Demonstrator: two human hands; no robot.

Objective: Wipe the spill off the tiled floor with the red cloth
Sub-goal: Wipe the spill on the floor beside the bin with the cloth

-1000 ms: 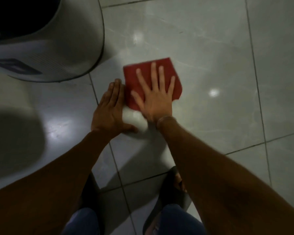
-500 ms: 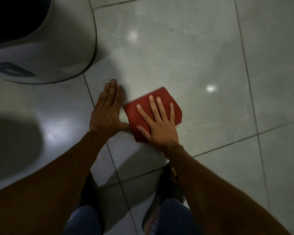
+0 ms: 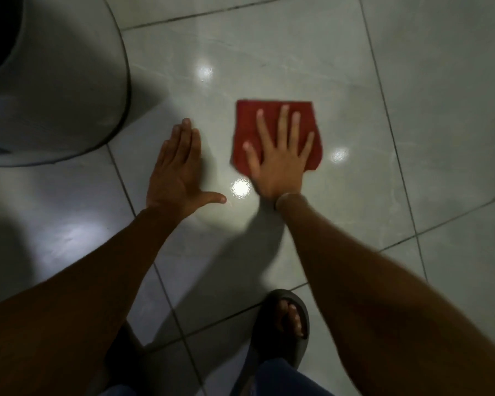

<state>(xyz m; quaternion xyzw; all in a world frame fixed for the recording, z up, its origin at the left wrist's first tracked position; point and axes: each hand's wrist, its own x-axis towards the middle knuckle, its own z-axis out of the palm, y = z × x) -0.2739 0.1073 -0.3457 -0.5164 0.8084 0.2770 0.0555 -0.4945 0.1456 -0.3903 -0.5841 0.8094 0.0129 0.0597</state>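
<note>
A folded red cloth lies flat on the glossy grey tiled floor. My right hand presses down on it with fingers spread, palm over its near edge. My left hand rests flat on the bare tile a short gap to the left of the cloth, fingers together and thumb out. Bright light reflections shine on the tile around the cloth; I cannot make out a spill.
A large rounded grey appliance stands at the upper left, close to my left hand. My foot in a dark sandal is planted on the tile below my right arm. Dark grout lines cross the floor.
My right hand has slid the cloth away from me and to the right, opening a gap from my left hand. The left hand stays planted on the tile.
</note>
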